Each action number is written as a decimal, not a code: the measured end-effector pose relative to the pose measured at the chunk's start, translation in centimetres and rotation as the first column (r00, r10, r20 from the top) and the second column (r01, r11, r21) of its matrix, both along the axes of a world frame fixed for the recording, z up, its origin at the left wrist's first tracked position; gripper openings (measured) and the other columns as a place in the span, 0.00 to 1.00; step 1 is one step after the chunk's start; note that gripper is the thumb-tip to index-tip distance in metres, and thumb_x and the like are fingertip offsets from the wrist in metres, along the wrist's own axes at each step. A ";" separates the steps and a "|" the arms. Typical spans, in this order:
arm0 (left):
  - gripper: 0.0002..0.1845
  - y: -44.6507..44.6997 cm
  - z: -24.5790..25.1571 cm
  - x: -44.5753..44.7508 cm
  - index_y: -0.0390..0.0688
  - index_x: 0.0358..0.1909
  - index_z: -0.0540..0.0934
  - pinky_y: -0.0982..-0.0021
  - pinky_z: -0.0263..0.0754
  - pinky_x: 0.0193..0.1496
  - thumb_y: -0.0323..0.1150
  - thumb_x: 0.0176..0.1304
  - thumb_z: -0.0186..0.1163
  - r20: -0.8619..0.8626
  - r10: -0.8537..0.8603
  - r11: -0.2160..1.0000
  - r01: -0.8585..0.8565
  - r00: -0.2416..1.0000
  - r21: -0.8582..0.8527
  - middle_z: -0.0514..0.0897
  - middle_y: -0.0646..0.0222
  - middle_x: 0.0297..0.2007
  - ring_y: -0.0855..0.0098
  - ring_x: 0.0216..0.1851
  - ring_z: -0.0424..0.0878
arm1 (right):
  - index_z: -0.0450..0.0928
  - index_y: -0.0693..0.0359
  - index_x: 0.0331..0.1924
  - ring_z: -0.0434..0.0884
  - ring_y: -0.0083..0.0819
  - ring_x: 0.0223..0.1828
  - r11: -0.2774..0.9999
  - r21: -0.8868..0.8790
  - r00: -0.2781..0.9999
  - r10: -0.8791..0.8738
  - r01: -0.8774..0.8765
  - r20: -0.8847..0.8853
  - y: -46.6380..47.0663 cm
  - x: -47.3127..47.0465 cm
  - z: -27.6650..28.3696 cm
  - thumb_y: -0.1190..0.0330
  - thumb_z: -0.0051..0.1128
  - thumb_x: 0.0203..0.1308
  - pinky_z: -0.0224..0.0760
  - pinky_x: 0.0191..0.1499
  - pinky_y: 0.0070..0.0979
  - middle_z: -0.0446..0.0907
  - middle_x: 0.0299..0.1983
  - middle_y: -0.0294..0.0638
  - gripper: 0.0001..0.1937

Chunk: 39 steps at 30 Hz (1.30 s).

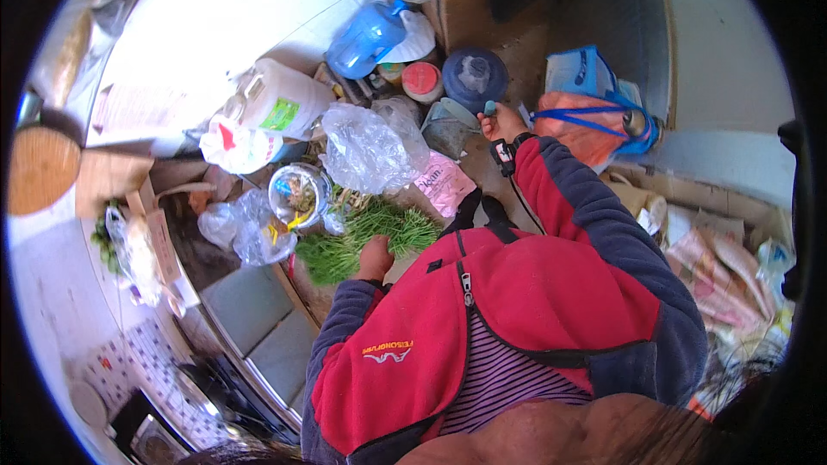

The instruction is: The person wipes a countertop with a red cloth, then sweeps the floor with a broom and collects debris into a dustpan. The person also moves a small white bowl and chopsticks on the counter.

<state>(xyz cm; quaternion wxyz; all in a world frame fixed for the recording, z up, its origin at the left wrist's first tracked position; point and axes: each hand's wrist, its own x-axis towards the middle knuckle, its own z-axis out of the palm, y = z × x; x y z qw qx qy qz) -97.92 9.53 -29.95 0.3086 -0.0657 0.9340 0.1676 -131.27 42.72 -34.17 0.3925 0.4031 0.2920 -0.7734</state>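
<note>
My left hand (376, 259) is low over the near edge of a heap of long green leafy stalks (394, 226). Its fingers point down, and I cannot tell whether they hold any stalks. Out to the right, my right hand (504, 123) is raised with curled fingers, close to a dark blue water jug (475, 77). A small teal piece (490, 108) shows at its fingertips; whether it is gripped or worn on a finger is unclear. Between the hands lie a pink printed bag (446, 184) and a grey bin (447, 126) with a pale rim.
Clear plastic bags (368, 145) lie beyond the stalks. A clear tub (300, 194) with scraps stands left of them. Behind are a white jerrycan (291, 97), a light blue water jug (365, 39) and a red-lidded jar (422, 81). An orange bag (575, 123) with blue straps stands right.
</note>
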 end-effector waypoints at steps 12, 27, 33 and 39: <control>0.22 3.6 -2.3 11.4 0.48 0.47 0.79 0.61 0.76 0.46 0.40 0.48 0.65 0.146 0.491 0.867 -0.498 0.859 0.009 0.84 0.58 0.40 0.58 0.43 0.81 | 0.70 0.57 0.30 0.68 0.22 0.18 0.949 0.217 0.960 0.258 -0.230 -0.111 0.9 2.8 -2.9 0.59 0.49 0.62 0.61 0.19 0.19 0.74 0.23 0.36 0.11; 0.17 13.2 -0.8 19.1 0.45 0.46 0.79 0.64 0.77 0.45 0.36 0.54 0.59 0.143 0.675 0.719 -0.689 0.724 0.094 0.85 0.62 0.39 0.63 0.41 0.83 | 0.71 0.58 0.28 0.68 0.21 0.18 0.774 0.301 0.817 0.575 -0.558 0.037 7.6 13.4 -6.3 0.63 0.49 0.60 0.62 0.18 0.19 0.73 0.22 0.33 0.09; 0.16 15.0 -0.7 26.7 0.48 0.45 0.80 0.61 0.75 0.48 0.41 0.56 0.53 0.097 0.758 0.650 -0.760 0.645 -0.022 0.83 0.59 0.42 0.57 0.44 0.81 | 0.70 0.57 0.29 0.67 0.22 0.19 0.618 0.218 0.651 0.744 -0.756 0.150 13.0 14.7 -8.4 0.58 0.44 0.62 0.62 0.19 0.20 0.70 0.21 0.32 0.12; 0.18 17.0 0.4 34.5 0.51 0.48 0.80 0.59 0.73 0.50 0.40 0.55 0.55 0.112 0.874 0.472 -0.881 0.473 0.039 0.83 0.60 0.42 0.57 0.46 0.79 | 0.68 0.56 0.29 0.68 0.23 0.19 0.595 0.409 0.690 0.711 -0.692 0.132 12.8 15.5 -8.7 0.63 0.45 0.62 0.63 0.19 0.21 0.71 0.22 0.34 0.08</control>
